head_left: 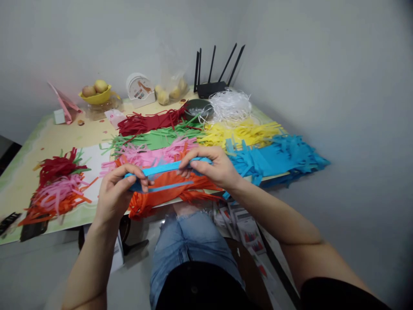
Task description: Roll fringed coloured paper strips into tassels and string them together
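Both your forearms are bare and come up from the bottom of the head view, angling in toward each other over the tabletop's near edge. Your left hand (118, 193) is palm-in, thumb and fingers curled and pinched together. Your right hand (213, 165) is palm-down, fingers bent, thumb tucked under, also pinched. The 2 hands are level, near but apart.

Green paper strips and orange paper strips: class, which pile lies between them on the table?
The pink strips lie between the green strips and orange strips, in the head view.
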`<action>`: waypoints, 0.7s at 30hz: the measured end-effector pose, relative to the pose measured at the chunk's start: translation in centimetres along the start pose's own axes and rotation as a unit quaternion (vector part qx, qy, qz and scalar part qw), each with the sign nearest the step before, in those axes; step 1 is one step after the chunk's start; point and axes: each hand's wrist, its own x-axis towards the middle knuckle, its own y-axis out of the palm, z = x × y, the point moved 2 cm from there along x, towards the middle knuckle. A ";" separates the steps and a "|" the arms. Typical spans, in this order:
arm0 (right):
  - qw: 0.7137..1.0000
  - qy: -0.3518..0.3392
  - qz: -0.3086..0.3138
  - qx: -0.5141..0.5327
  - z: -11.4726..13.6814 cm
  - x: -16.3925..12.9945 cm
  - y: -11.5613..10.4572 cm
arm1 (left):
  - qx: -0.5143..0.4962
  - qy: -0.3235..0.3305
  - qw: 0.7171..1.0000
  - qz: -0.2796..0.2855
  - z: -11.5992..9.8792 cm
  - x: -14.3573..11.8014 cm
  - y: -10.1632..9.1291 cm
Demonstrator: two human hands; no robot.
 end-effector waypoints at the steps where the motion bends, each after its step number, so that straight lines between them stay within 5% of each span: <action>1: 0.999 -0.012 0.004 -0.035 0.2 0.0 -0.1 | 0.035 0.010 0.999 0.006 0.0 -0.1 -0.1; 6: 0.974 -0.039 -0.027 -0.223 1.1 -0.4 -0.2 | 0.280 0.102 0.954 -0.034 -0.3 -0.6 -0.2; 11: 0.944 -0.048 -0.031 -0.324 1.5 -0.6 -0.3 | 0.390 0.133 0.911 -0.016 -0.7 -0.8 0.1; 17: 0.992 0.009 0.007 -0.124 1.0 -0.5 -0.2 | 0.179 0.016 0.983 -0.024 0.2 -0.6 -0.4; 21: 0.998 0.046 0.020 -0.025 0.4 -0.3 -0.3 | 0.058 -0.046 0.996 -0.050 0.5 -0.6 -0.1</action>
